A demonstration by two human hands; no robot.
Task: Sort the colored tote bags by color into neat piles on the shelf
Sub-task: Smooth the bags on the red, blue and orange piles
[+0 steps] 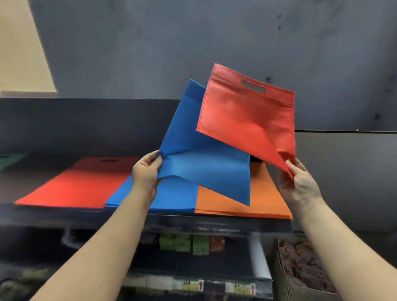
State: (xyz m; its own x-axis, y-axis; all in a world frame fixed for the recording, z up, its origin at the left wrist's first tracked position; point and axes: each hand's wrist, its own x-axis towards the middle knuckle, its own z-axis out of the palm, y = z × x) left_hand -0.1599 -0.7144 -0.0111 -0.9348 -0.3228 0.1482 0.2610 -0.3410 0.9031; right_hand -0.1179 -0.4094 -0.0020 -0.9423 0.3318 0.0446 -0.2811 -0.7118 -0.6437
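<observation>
Dim, soft light; perhaps motion-blurred lower edges.

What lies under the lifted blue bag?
Under the lifted blue bag, the blue pile and part of the orange pile lie on the shelf. Their far ends are covered.

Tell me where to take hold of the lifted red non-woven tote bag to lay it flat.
Grip the red tote bag at its free lower-left corner, coming from the left. The right hand pinches only the lower-right corner, so the bag hangs tilted and unsupported there.
</observation>
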